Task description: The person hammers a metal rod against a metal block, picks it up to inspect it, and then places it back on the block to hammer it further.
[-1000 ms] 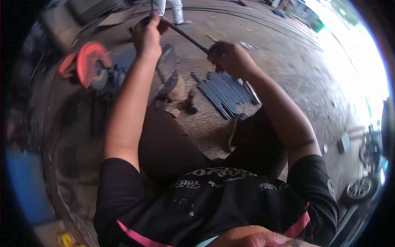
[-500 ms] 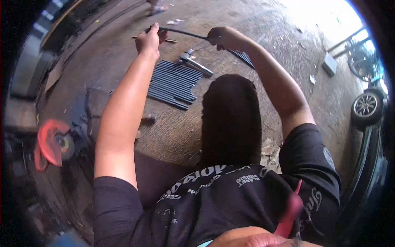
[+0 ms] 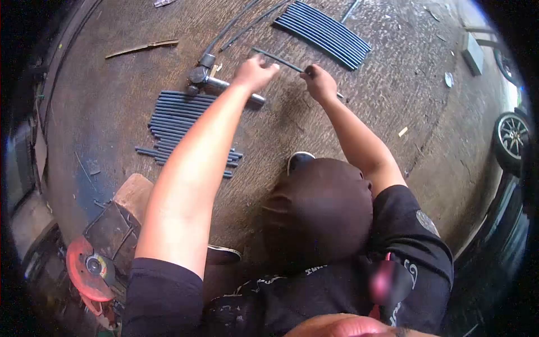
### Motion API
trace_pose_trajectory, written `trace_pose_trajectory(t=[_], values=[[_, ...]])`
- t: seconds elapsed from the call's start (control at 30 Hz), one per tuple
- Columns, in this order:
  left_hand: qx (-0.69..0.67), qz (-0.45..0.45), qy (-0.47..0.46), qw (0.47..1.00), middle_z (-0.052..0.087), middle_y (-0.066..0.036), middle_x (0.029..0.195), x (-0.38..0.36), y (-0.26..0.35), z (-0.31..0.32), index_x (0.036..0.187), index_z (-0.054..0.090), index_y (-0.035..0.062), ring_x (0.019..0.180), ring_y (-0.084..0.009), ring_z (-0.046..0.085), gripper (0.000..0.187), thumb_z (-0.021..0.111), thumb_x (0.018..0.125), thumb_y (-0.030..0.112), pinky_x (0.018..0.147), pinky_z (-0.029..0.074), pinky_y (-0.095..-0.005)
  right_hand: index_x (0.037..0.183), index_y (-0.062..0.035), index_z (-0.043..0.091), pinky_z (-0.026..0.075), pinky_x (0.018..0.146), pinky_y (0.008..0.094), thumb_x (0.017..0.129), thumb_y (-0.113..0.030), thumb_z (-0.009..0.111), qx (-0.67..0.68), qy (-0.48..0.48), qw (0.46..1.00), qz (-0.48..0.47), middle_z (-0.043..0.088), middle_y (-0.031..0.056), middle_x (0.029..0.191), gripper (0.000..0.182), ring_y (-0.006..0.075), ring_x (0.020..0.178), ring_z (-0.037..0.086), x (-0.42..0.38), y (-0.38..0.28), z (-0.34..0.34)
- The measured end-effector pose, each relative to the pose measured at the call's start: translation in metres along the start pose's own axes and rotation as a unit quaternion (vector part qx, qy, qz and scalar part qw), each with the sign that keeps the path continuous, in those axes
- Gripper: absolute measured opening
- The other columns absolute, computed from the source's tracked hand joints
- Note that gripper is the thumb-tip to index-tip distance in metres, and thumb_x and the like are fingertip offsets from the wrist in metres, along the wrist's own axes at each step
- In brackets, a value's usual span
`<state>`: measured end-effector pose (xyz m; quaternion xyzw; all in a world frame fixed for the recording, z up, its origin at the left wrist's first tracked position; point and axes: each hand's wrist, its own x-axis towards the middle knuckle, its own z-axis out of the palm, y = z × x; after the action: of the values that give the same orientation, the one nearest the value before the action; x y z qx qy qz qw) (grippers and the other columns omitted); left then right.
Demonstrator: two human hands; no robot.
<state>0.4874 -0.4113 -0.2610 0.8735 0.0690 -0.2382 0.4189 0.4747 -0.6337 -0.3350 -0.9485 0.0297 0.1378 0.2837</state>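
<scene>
A thin dark rod (image 3: 281, 60) spans the gap between my two hands, above the floor. My right hand (image 3: 320, 83) is closed round its right end. At the rod's left end is my left hand (image 3: 255, 74), its fingers apart and the rod passing by the fingertips. Below and left of my left hand, a bundle of dark rods (image 3: 179, 118) lies side by side on the floor. A hammer (image 3: 216, 81) rests just above that bundle. Beyond my right hand lies a second row of dark rods (image 3: 323, 33).
A red cut-off saw (image 3: 87, 269) stands at the lower left. Long rods (image 3: 241, 25) and a wooden stick (image 3: 141, 48) lie on the floor ahead. At the right are a grey block (image 3: 473, 54) and a car wheel (image 3: 511, 135).
The view has tilted down. Both hands have come closer together, and the left hand's fingers have loosened from the rod. The second row of rods shows more fully.
</scene>
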Motion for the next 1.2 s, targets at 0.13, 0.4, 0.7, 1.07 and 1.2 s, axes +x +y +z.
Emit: trace_pose_trajectory(t=[0.13, 0.4, 0.7, 1.07, 1.2], values=[[0.059, 0.013, -0.04, 0.997, 0.05, -0.025, 0.136, 0.029, 0.006, 0.027, 0.14, 0.039, -0.004, 0.126, -0.0333, 0.05, 0.084, 0.065, 0.081, 0.05, 0.106, 0.038, -0.0356, 0.097, -0.0117, 0.064, 0.041, 0.081, 0.0422, 0.085, -0.036, 0.064, -0.138, 0.171, 0.97, -0.106, 0.059, 0.0077, 0.097, 0.027, 0.0299, 0.097, 0.053, 0.036, 0.047, 0.028], [0.133, 0.024, -0.094, 0.986, 0.054, -0.025, 0.13, 0.046, 0.011, 0.054, 0.136, 0.044, -0.0032, 0.121, -0.0348, 0.053, 0.077, 0.064, 0.081, 0.047, 0.103, 0.041, -0.0379, 0.121, -0.0185, 0.06, 0.035, 0.094, 0.0475, 0.083, -0.044, 0.065, -0.168, 0.224, 0.959, -0.048, 0.057, 0.0094, 0.119, 0.046, 0.0318, 0.115, 0.048, 0.055, 0.052, 0.03], [0.121, 0.042, -0.098, 0.987, 0.061, -0.024, 0.119, 0.011, -0.022, 0.022, 0.133, 0.048, 0.0011, 0.113, -0.037, 0.058, 0.065, 0.059, 0.084, 0.042, 0.097, 0.044, -0.0415, 0.102, -0.0188, 0.061, 0.043, 0.081, 0.0437, 0.085, -0.035, 0.062, -0.211, 0.252, 0.939, -0.101, 0.058, 0.0083, 0.103, 0.024, 0.0301, 0.099, 0.057, 0.091, 0.055, 0.019], [0.173, 0.017, -0.068, 0.982, 0.064, -0.02, 0.118, -0.115, -0.118, -0.071, 0.133, 0.05, 0.002, 0.112, -0.0321, 0.06, 0.057, 0.057, 0.089, 0.037, 0.097, 0.045, -0.0382, 0.101, -0.0081, 0.063, 0.05, 0.08, 0.0452, 0.087, -0.032, 0.062, 0.019, -0.093, 0.957, -0.275, 0.064, 0.0182, 0.102, 0.028, 0.039, 0.095, 0.061, -0.006, -0.123, 0.069], [0.198, 0.032, -0.044, 0.979, 0.065, -0.021, 0.112, -0.184, -0.114, -0.126, 0.126, 0.055, 0.0016, 0.107, -0.0337, 0.062, 0.051, 0.057, 0.089, 0.037, 0.093, 0.047, -0.0408, 0.114, -0.0106, 0.062, 0.051, 0.078, 0.0451, 0.083, -0.033, 0.065, -0.09, -0.297, 0.837, -0.45, 0.068, 0.0196, 0.09, 0.039, 0.0377, 0.086, 0.065, -0.059, -0.237, 0.059]])
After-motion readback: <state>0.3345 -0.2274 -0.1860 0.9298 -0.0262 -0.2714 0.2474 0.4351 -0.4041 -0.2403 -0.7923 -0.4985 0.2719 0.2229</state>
